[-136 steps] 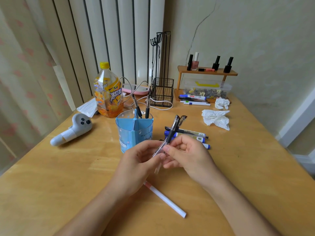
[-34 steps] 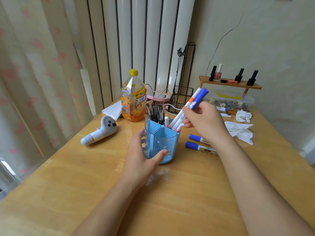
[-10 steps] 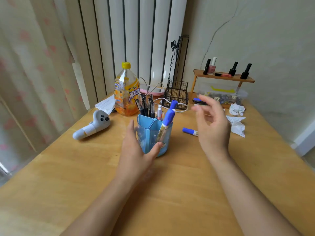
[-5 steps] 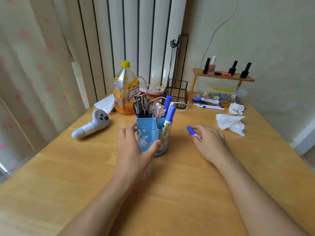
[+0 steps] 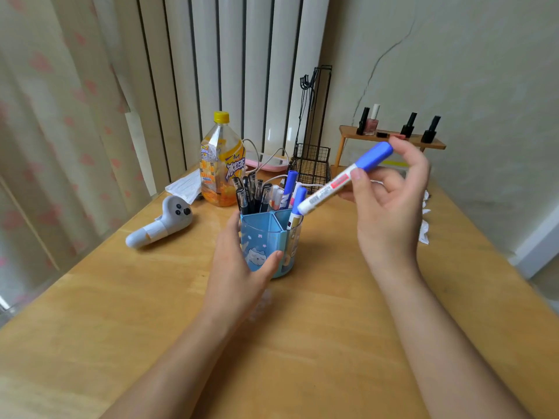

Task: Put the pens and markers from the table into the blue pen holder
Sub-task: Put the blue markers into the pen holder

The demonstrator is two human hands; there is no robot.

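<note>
Head view: left hand (image 5: 239, 270) wraps the blue holder (image 5: 266, 240) standing on the bench (image 5: 332, 343), thumb on its near face, fingers round its left side. Right hand (image 5: 390, 207) pinches a blue-capped marker (image 5: 344, 178) between thumb and fingers, raised and tilted, white end just above the holder's right rim, cap up-right. Holder already contains black pens (image 5: 251, 193) in the back compartment, markers (image 5: 292, 189) in the right.
</note>
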